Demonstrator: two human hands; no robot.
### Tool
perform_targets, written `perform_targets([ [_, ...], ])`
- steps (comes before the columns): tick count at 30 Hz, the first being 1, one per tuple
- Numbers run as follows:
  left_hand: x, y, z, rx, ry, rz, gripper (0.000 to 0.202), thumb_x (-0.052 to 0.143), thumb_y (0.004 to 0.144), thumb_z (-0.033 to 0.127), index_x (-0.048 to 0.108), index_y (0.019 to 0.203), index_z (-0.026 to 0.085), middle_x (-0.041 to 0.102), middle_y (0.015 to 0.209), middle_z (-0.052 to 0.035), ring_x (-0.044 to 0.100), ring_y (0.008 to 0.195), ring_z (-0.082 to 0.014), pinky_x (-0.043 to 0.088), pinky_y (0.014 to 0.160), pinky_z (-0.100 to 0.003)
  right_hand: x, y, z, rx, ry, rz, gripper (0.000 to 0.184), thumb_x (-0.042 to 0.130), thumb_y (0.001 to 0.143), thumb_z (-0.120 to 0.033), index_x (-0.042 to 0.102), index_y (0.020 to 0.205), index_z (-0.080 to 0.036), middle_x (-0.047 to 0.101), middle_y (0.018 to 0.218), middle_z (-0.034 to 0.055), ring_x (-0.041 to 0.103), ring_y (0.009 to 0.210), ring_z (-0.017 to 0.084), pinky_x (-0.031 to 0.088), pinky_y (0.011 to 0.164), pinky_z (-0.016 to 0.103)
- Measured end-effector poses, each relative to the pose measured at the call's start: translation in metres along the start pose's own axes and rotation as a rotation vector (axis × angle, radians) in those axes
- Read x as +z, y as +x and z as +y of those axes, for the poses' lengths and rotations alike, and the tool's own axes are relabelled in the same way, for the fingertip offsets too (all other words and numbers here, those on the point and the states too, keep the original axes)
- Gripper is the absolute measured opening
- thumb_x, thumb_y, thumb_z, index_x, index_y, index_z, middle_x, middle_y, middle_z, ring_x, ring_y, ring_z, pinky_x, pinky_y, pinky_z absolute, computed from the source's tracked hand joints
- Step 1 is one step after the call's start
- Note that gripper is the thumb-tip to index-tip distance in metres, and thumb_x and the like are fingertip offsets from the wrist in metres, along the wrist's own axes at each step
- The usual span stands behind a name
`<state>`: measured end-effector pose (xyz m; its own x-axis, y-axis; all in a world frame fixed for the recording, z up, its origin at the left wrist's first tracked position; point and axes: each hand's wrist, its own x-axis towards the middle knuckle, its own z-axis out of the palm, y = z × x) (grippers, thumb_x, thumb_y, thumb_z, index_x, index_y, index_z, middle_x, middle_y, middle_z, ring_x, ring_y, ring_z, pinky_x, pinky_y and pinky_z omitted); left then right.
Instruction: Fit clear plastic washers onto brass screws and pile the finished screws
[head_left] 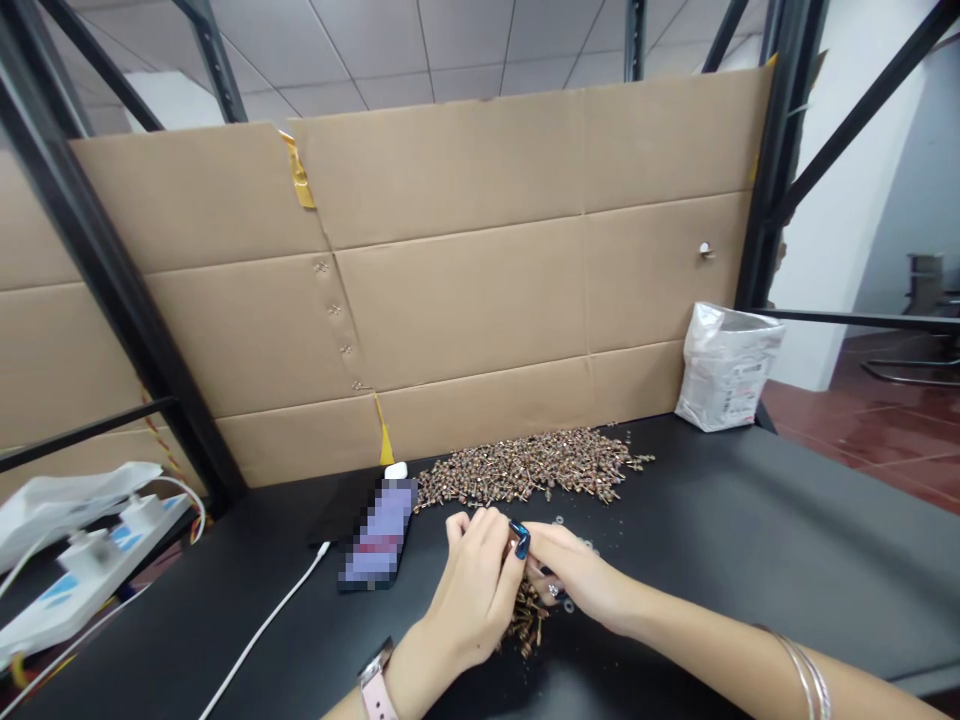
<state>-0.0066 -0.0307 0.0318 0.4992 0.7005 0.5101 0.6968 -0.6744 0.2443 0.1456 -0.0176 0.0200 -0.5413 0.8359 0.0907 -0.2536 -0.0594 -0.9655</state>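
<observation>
Black tabletop [697, 520], cardboard panel [465, 300] behind. Small copper fasteners [525, 468] heaped beyond hands, second clump [527, 622] under them. Left hand [469, 590], right hand [577, 578] meet, fingers curled; grip on anything hidden, cannot tell.

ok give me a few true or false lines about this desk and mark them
1. The left hand has a watch with a pink strap on its wrist. True.
2. The heap of small copper-coloured metal parts lies on a white table. False: the table is black.
3. The right forearm has no jewellery. False: thin silver bangles sit on it.
4. A crumpled white plastic bag stands by the brown cardboard wall. True.
5. The right hand is far from the left hand. False: they touch, above a smaller cluster of the parts.
</observation>
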Motion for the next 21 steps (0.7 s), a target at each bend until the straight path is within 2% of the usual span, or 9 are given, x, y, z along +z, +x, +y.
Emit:
perform_targets([
  [5,0.005,0.001,-0.003,-0.014,-0.053,-0.004,0.032,0.021,0.097,0.024,0.038,0.07,0.018,0.044,0.071,0.0012,0.039,0.071,-0.0144,0.026,0.072,-0.034,0.002,0.0,0.01,-0.062,-0.049,0.052,0.041,0.051,0.08,-0.055,0.039,0.066,-0.019,0.036,0.059,-0.0058,0.03,0.047,0.006,0.025,0.044,0.02],
  [8,0.004,0.001,-0.004,-0.029,-0.048,-0.027,0.035,0.021,0.097,0.026,0.039,0.068,0.018,0.044,0.069,0.0015,0.039,0.07,-0.0143,0.026,0.072,-0.034,0.003,0.0,0.011,-0.06,-0.039,0.064,0.04,0.051,0.079,-0.056,0.04,0.066,-0.019,0.036,0.06,-0.0056,0.031,0.048,0.007,0.026,0.044,0.021],
  [14,-0.001,0.001,0.0,-0.023,-0.07,-0.031,0.025,0.023,0.096,0.025,0.038,0.077,0.019,0.045,0.078,-0.0001,0.038,0.073,-0.015,0.029,0.073,-0.034,0.003,-0.002,-0.006,0.059,0.054,0.025,0.036,0.06,0.073,-0.049,0.041,0.069,-0.018,0.035,0.06,-0.0068,0.022,0.046,0.004,0.017,0.045,0.02],
  [18,-0.001,0.002,0.001,-0.022,-0.12,-0.035,0.026,0.02,0.097,0.022,0.038,0.078,0.019,0.046,0.08,0.0,0.04,0.075,-0.0149,0.03,0.074,-0.033,0.002,-0.006,-0.008,0.109,0.181,0.021,0.032,0.062,0.074,-0.043,0.042,0.071,-0.018,0.039,0.063,-0.0064,0.025,0.046,0.004,0.02,0.046,0.02],
  [21,0.0,0.002,-0.001,-0.02,-0.133,-0.024,0.027,0.02,0.097,0.022,0.038,0.077,0.019,0.046,0.079,0.0002,0.04,0.075,-0.0148,0.03,0.074,-0.033,0.0,-0.007,-0.006,0.148,0.331,-0.042,0.026,0.063,0.076,-0.036,0.044,0.076,-0.018,0.04,0.066,-0.0059,0.028,0.048,0.004,0.02,0.048,0.02],
])
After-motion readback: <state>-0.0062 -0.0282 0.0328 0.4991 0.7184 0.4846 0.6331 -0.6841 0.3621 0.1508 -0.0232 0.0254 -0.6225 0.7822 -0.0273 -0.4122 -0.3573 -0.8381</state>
